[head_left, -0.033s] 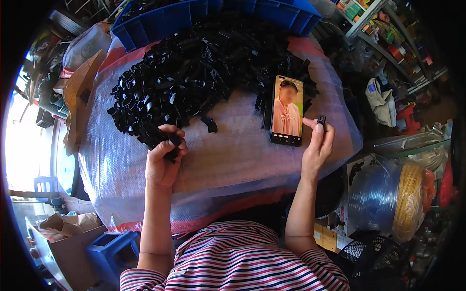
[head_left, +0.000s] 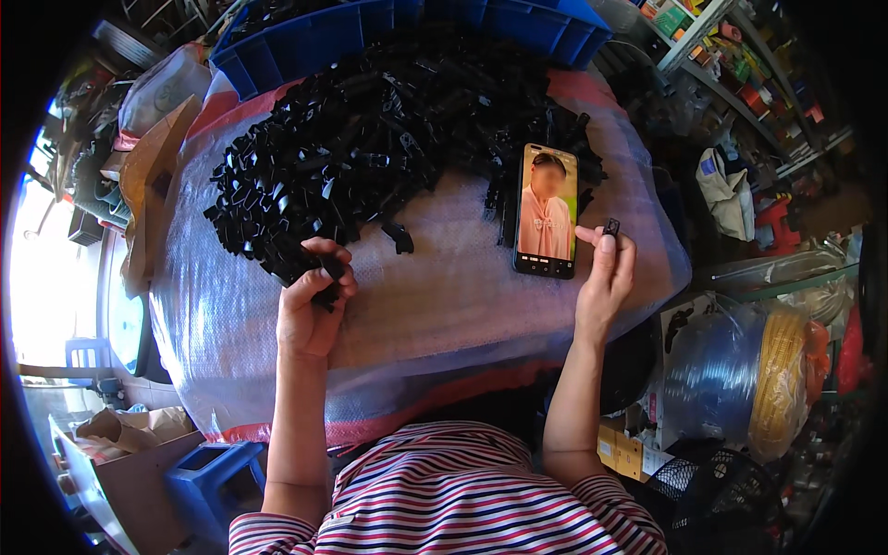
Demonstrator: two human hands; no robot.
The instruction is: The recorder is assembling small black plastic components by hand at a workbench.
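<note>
A large heap of small black plastic parts [head_left: 370,139] covers the far part of a woven plastic sack surface [head_left: 444,296]. At the heap's near left edge, my left hand [head_left: 310,310] is closed around a few black parts [head_left: 324,285]. My right hand [head_left: 606,277] pinches one small black part [head_left: 611,227] between thumb and fingers. Its index finger points left, close to the right edge of a smartphone [head_left: 546,211]. The phone lies tilted up against the heap, its screen lit with a person in pink clothing. One loose black part [head_left: 399,237] lies apart from the heap.
A blue plastic crate [head_left: 305,51] stands behind the heap. A blue stool [head_left: 208,476] is at the lower left. On the right are wrapped coils of clear and yellow tubing [head_left: 772,388], a black mesh fan guard [head_left: 717,486] and a crowded shelf [head_left: 740,74].
</note>
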